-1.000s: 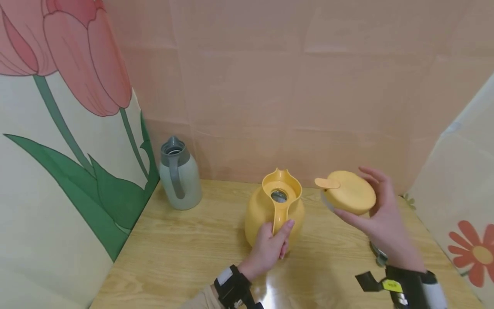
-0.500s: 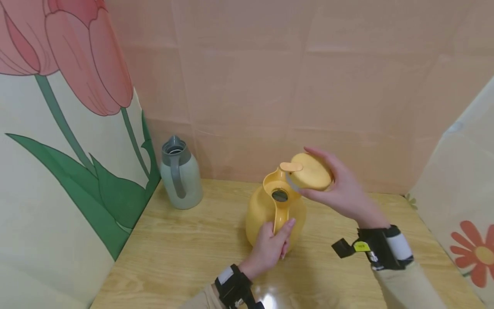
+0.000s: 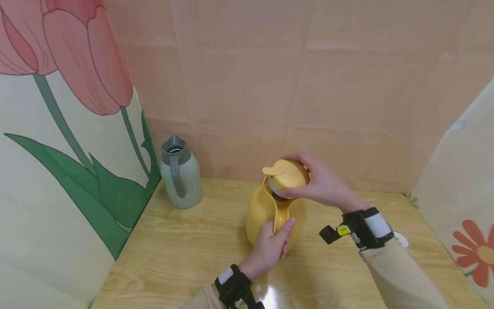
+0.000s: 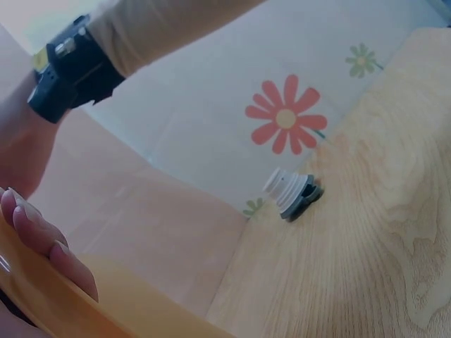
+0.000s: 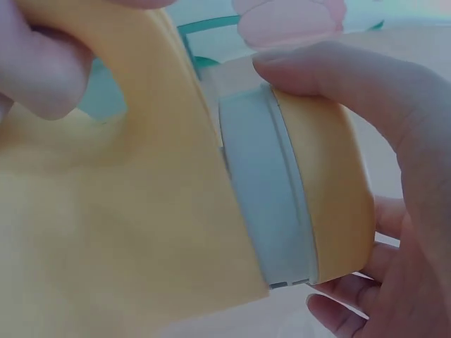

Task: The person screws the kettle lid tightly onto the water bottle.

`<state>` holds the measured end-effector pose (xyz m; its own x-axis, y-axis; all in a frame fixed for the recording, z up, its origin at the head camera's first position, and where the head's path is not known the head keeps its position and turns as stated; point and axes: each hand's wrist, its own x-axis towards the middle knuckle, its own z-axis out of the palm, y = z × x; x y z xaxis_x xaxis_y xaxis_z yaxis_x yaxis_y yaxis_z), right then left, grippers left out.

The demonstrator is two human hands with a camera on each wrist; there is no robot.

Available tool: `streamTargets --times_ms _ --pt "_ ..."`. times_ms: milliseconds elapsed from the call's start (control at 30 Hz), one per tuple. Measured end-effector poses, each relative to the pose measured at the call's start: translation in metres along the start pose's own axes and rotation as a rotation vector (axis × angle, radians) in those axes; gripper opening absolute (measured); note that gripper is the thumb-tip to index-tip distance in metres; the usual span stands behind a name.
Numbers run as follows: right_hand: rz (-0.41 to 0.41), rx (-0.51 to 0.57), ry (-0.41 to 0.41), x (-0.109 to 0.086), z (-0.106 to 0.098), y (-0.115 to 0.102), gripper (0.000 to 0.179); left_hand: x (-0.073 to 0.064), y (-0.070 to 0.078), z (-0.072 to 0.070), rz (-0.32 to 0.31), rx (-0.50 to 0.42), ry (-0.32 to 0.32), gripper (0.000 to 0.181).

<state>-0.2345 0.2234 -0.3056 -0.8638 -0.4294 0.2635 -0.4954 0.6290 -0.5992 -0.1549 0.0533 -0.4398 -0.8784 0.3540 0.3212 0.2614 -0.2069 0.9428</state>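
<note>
A yellow thermos jug stands upright on the table, and my left hand grips its handle. Over its mouth, my right hand holds a round yellow lid between thumb and fingers. The lid is a little tilted, and its small tab points left. Seen from the right wrist, the lid's whitish lower ring sits right at the jug's rim, most of it still showing. How far it reaches inside is hidden. Part of the dark opening shows below the lid in the head view.
A grey-green jug without a lid stands at the back left. On the table's right side lies a white stopper with a dark base, mostly hidden behind the right forearm in the head view. A pinkish wall covering hangs behind.
My right hand has carried the lid leftward from beside the yellow jug to over its mouth. The left hand has stayed on the handle, and the jug has not moved.
</note>
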Motion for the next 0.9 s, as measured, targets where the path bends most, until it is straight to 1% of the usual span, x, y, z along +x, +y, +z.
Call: streamTargets --times_ms 267,433,600,733,900 --pt "0.023 0.007 -0.055 0.007 0.008 0.004 0.091 0.000 -0.001 0.000 -0.004 -0.003 0.000 0.061" --pt "0.039 -0.028 -0.070 0.006 0.012 0.005 0.093 0.000 -0.001 0.000 -0.009 -0.005 0.002 0.061" --pt "0.067 -0.078 -0.061 0.003 0.014 0.006 0.095 0.000 0.000 0.000 -0.012 -0.007 0.003 0.061" --pt "0.051 -0.071 -0.063 0.002 0.015 0.008 0.095 0.001 0.000 0.000 -0.007 -0.012 0.006 0.060" --pt "0.026 -0.049 -0.078 0.000 0.014 0.008 0.100 0.000 0.000 0.000 -0.001 -0.009 0.007 0.060"
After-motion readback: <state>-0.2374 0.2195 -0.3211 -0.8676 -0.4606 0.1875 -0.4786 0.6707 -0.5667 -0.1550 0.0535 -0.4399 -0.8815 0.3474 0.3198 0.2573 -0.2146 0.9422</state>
